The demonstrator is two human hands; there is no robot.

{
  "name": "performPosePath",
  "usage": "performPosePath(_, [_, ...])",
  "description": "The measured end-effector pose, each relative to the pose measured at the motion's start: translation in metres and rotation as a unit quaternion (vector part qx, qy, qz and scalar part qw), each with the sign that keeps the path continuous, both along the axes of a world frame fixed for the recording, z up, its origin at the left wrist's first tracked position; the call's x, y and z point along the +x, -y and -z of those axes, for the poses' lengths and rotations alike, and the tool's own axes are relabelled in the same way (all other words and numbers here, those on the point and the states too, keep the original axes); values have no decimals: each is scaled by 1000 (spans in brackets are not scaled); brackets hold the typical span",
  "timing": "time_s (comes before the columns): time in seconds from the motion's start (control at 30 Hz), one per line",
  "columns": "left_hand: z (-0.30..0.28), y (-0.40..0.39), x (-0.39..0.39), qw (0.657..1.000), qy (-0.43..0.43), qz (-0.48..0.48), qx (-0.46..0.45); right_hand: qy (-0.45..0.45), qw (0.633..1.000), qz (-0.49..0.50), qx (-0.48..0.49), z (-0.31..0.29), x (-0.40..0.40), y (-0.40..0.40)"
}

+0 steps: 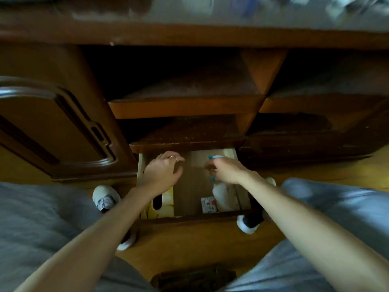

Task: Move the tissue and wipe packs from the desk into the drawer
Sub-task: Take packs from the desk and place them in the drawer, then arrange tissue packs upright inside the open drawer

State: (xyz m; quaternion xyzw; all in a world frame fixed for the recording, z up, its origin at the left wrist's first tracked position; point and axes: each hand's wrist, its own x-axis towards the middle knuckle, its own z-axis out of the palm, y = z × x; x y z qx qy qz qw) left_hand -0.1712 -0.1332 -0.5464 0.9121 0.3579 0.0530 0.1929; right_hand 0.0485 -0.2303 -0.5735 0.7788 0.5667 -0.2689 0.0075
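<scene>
Reaching down from above, both arms stretch into the open drawer (190, 165) at the bottom of the brown wooden desk (189, 36). The left hand (163, 171) hangs over the far left part of the drawer, near its back edge. Its fingers are curled loosely and spread a little, and nothing can be seen in them. A ring (172, 157) sits on one finger.

The right hand (226, 170) is over the far right part of the drawer. It is blurry. Its fingers are bent in, with blue-green nails showing — but I cannot tell if it holds anything.

Inside the drawer, a yellow pack (166, 202) lies in the near left corner, partly hidden under the left arm. A small white pack with red and blue marks (208, 205) lies by the near edge, toward the right. Just beside it, on its right, is a soft white pack (223, 197) — it lies along the right side. The middle of the drawer floor is bare wood.

The desk top at the far edge of the view is very blurry, and the things on it cannot be made out.

Grey trouser legs (42, 218) show on both sides, with white shoes (105, 198) on the wooden floor (189, 245) next to the drawer.
</scene>
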Motion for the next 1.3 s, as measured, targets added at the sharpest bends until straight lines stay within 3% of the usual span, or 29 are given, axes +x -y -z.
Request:
performPosePath(0.1, [-80, -13, 14, 983, 117, 14, 138, -29, 982, 60, 175, -72, 13, -3])
performPosePath(0.23, [-199, -29, 42, 928, 256, 29, 267, -1, 934, 87, 347, -184, 33, -9])
performPosePath(0.3, [-246, -40, 58, 911, 280, 37, 301, 25, 912, 90, 398, -233, 45, -13])
performPosePath(0.4, [-289, -64, 88, 919, 259, 27, 297, 39, 887, 129, 442, -282, 69, -24])
performPosePath(0.53, [-310, -109, 130, 944, 211, 5, 255, 39, 882, 189, 431, -312, 109, -49])
performPosePath(0.73, [-301, -186, 184, 969, 126, -27, 210, 62, 911, 209, 350, -330, 162, -124])
performPosePath(0.93, [-290, -234, 219, 945, 151, -41, 286, 157, 927, 195, 279, -339, 200, -230])
performPosePath(1.1, [-290, -257, 235, 930, 151, -34, 333, 223, 907, 227, 276, -326, 212, -266])
performPosePath(1.3, [-290, -283, 269, 956, 136, -53, 253, 232, 906, 190, 300, -318, 215, -258])
